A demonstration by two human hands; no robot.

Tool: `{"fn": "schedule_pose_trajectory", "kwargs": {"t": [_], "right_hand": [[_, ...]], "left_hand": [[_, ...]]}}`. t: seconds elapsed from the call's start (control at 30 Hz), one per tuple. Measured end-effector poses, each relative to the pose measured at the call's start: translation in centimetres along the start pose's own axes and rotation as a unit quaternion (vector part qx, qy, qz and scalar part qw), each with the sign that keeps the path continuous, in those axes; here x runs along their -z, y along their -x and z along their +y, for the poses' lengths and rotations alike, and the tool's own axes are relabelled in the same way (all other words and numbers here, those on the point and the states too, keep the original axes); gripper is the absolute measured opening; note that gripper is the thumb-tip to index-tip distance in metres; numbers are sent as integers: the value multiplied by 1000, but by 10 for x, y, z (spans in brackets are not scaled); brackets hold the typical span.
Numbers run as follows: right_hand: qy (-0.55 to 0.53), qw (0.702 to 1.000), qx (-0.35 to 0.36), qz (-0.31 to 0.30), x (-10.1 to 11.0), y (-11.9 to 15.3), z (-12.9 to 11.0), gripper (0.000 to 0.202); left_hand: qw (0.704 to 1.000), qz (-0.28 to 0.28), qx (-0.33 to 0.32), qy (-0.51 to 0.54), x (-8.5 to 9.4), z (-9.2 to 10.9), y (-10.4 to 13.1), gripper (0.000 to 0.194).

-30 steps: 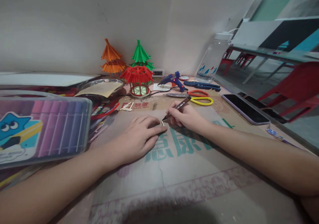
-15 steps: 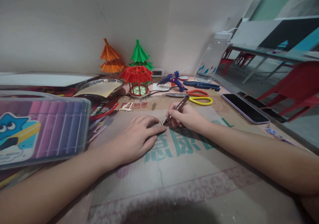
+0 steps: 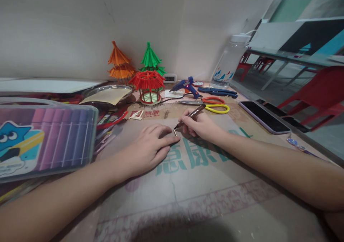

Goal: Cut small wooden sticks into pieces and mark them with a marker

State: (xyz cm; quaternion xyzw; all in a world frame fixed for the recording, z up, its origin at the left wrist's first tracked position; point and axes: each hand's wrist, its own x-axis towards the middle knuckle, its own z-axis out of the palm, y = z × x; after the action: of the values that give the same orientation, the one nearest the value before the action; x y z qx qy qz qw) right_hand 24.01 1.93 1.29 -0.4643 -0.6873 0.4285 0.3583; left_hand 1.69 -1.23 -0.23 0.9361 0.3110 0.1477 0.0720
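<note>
My right hand (image 3: 195, 124) is closed around a dark brown marker pen (image 3: 194, 115), gripped like a pencil. The pen's tip meets the far end of a short pale wooden stick (image 3: 175, 132) on the covered tabletop. My left hand (image 3: 153, 143) lies to the left, its fingertips holding the stick down at the near end. Part of the stick is hidden by those fingers. Several similar pale sticks (image 3: 137, 115) lie in a loose pile beyond my left hand.
Behind stand red (image 3: 147, 81), green (image 3: 149, 57) and orange (image 3: 116, 60) pipe-cleaner towers. Scissors (image 3: 217, 108), a blue glue gun (image 3: 186, 86), blue pliers (image 3: 217, 91) and a bottle (image 3: 228, 62) sit farther back. A phone (image 3: 264, 117) lies right, a marker case (image 3: 64, 138) left.
The marker's tip has shifted away from me along the stick to its far end, and the pen leans lower. My left hand has stayed almost still.
</note>
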Motion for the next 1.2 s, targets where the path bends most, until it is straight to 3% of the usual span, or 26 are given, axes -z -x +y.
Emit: {"fn": "schedule_pose_trajectory", "kwargs": {"t": [1.2], "right_hand": [[-25,999,-9,-28,2,1,-1,12]], "left_hand": [[1000,13,0,16,0,1,1,39]]}}
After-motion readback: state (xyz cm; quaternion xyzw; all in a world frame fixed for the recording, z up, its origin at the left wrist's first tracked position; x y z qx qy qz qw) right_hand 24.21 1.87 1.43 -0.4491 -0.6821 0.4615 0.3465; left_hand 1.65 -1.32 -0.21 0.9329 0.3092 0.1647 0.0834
